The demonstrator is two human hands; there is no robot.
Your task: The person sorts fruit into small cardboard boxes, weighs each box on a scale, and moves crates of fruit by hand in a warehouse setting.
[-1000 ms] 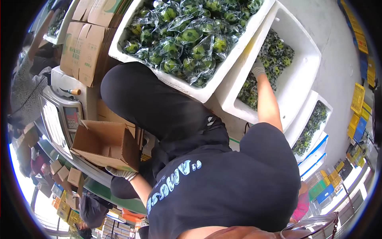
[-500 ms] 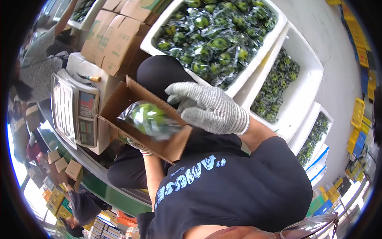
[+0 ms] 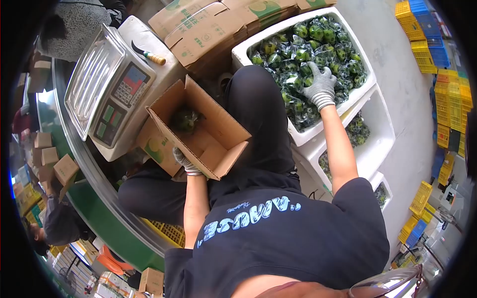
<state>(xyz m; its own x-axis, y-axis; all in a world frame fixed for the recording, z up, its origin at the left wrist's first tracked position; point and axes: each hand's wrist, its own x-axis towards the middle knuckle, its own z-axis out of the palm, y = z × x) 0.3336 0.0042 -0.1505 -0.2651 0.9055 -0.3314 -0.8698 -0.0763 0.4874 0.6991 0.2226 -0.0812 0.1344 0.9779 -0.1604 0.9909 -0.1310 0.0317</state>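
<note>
My left hand (image 3: pixel 187 162), in a grey-white knitted glove, grips the near side wall of an open cardboard box (image 3: pixel 232 126). Inside this box, toward its far left end, lies a green fruit in clear plastic (image 3: pixel 185 119), partly in shadow. My right hand (image 3: pixel 320 87), gloved alike, rests over a white foam crate (image 3: pixel 370 85) full of plastic-wrapped green fruits (image 3: pixel 298 53). Its fingers are apart on top of the fruits, with nothing seen held in them.
A scale (image 3: pixel 109 94) and a curved knife with a wooden handle (image 3: pixel 156 59) are on a white foam box at left. Printed cartons (image 3: pixel 208 35) lie beyond. Another foam crate (image 3: pixel 377 124) sits right. A green conveyor (image 3: pixel 99 213) curves past; other people are at the left edge.
My right hand has moved from beside the box to the foam crate. The wrapped fruit, blurred above the box before, now lies inside. The view has shifted, and the box opening shows more fully.
</note>
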